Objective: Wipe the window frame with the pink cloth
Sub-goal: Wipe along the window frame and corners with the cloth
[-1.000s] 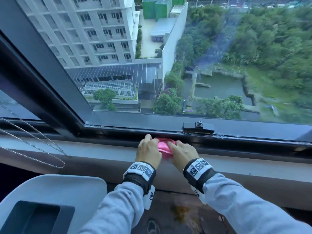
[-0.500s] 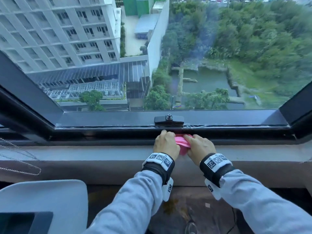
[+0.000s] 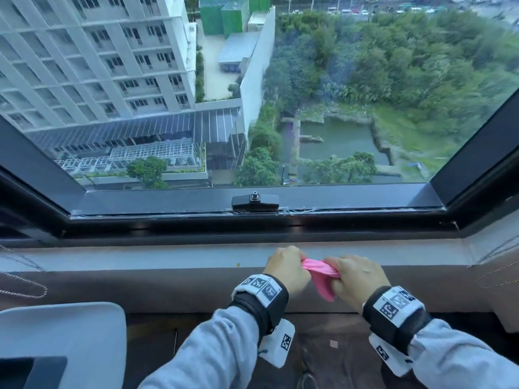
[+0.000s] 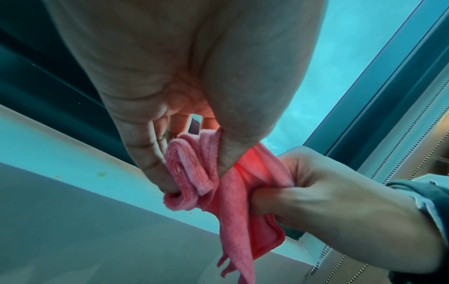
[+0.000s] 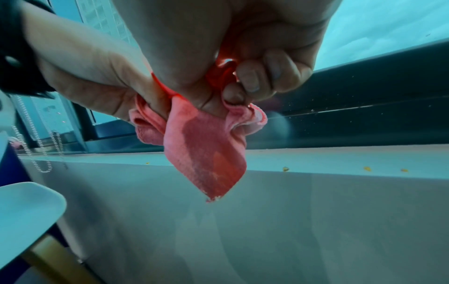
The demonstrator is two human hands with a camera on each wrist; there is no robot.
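Note:
The pink cloth (image 3: 320,272) is bunched and held between both hands above the pale sill's front edge, clear of the black window frame (image 3: 196,226). My left hand (image 3: 286,270) pinches its left end between thumb and fingers. My right hand (image 3: 356,279) grips the right end, with a corner hanging below. In the left wrist view my left hand (image 4: 192,167) pinches a rolled fold of the cloth (image 4: 233,201). In the right wrist view my right hand (image 5: 218,100) has fingers curled round the cloth (image 5: 206,149), whose loose corner hangs down.
A black latch (image 3: 255,203) sits on the frame's bottom rail, just beyond the hands. The pale sill (image 3: 140,256) carries small yellow crumbs. A white chair (image 3: 56,341) stands at lower left. Bead chains (image 3: 22,284) hang at both sides.
Both hands have pulled the cloth back off the black bottom rail toward me, over the sill's front edge. The cloth is now drawn out between them instead of pressed on the frame.

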